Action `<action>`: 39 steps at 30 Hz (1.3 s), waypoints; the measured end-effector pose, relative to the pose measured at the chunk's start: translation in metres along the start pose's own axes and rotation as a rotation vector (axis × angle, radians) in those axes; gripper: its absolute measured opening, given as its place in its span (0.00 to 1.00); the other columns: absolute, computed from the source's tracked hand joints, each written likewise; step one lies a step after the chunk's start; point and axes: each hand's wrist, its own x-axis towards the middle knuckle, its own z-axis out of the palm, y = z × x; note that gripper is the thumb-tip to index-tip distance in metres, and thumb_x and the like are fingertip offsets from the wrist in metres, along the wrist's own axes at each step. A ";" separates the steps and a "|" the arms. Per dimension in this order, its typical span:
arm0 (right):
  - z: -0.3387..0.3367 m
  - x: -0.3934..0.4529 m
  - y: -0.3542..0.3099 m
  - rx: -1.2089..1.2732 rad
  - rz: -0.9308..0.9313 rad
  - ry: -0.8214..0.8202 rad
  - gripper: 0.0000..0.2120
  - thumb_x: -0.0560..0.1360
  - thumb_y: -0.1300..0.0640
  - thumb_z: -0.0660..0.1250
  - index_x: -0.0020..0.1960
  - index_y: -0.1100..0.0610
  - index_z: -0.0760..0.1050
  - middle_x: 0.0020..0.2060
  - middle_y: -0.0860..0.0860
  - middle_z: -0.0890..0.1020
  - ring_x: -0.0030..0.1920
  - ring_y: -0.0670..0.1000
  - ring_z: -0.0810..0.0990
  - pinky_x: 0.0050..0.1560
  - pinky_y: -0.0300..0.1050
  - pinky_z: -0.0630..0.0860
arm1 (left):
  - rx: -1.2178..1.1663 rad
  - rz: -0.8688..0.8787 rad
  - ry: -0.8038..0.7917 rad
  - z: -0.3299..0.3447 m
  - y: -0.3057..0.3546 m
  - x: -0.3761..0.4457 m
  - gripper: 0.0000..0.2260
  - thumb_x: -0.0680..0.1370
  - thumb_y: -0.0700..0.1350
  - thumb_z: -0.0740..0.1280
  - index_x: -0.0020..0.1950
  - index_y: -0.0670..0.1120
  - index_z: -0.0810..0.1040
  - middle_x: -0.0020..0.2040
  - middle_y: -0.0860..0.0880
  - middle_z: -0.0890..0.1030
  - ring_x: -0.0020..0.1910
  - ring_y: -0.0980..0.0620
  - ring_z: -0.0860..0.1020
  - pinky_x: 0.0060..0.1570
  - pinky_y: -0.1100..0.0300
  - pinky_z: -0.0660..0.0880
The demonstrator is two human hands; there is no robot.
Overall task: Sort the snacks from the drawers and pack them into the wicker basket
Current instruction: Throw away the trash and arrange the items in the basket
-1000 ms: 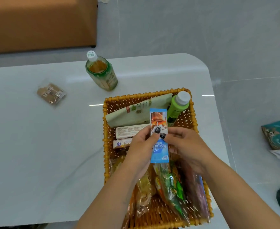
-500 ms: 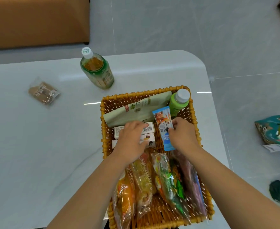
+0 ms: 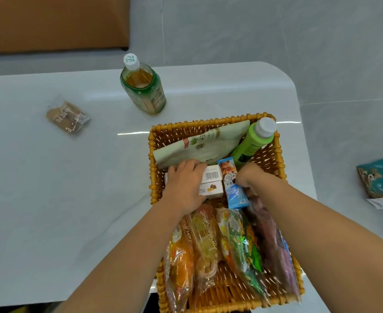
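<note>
Sachet point(image 3: 232, 188), blue, lies flat in wicker basket point(image 3: 274, 159) beside the small boxes point(image 3: 211, 184), right hand point(image 3: 251, 177) curled pinching its edge, left hand point(image 3: 186, 184) spread flat on the boxes; best seated by sliding it down between boxes and green bottle point(image 3: 251, 141), boxes pinned.
</note>
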 end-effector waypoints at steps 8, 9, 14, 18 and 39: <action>0.022 0.017 0.011 0.106 0.022 0.034 0.18 0.76 0.64 0.64 0.65 0.65 0.73 0.62 0.62 0.76 0.63 0.61 0.75 0.63 0.52 0.74 | 0.007 0.056 0.047 0.005 -0.001 -0.007 0.35 0.74 0.52 0.72 0.76 0.50 0.59 0.71 0.50 0.64 0.70 0.49 0.61 0.68 0.52 0.59; 0.023 0.018 0.012 0.109 0.011 0.056 0.17 0.76 0.64 0.64 0.64 0.64 0.74 0.62 0.62 0.77 0.63 0.61 0.75 0.63 0.54 0.73 | 0.007 0.056 0.042 0.005 -0.001 -0.007 0.35 0.74 0.52 0.72 0.76 0.50 0.59 0.71 0.50 0.64 0.70 0.49 0.61 0.68 0.52 0.59; 0.029 0.016 0.013 0.079 -0.032 0.157 0.06 0.76 0.66 0.63 0.51 0.62 0.77 0.55 0.60 0.80 0.55 0.60 0.79 0.57 0.54 0.78 | 0.031 0.065 0.021 0.006 -0.002 -0.004 0.36 0.73 0.52 0.72 0.76 0.49 0.59 0.71 0.49 0.65 0.69 0.48 0.62 0.68 0.51 0.61; 0.028 0.013 0.012 -0.049 -0.059 0.180 0.10 0.77 0.62 0.65 0.57 0.63 0.77 0.56 0.59 0.80 0.56 0.58 0.79 0.48 0.44 0.75 | 0.032 0.066 0.009 0.005 -0.003 -0.001 0.36 0.73 0.53 0.73 0.76 0.49 0.59 0.70 0.49 0.65 0.69 0.48 0.62 0.68 0.51 0.61; 0.031 0.007 0.015 -0.186 -0.172 0.184 0.07 0.76 0.63 0.65 0.51 0.63 0.78 0.50 0.59 0.81 0.49 0.58 0.80 0.41 0.44 0.73 | -0.035 0.033 0.008 0.005 -0.001 -0.005 0.38 0.73 0.53 0.73 0.78 0.50 0.58 0.71 0.50 0.64 0.70 0.48 0.62 0.69 0.54 0.58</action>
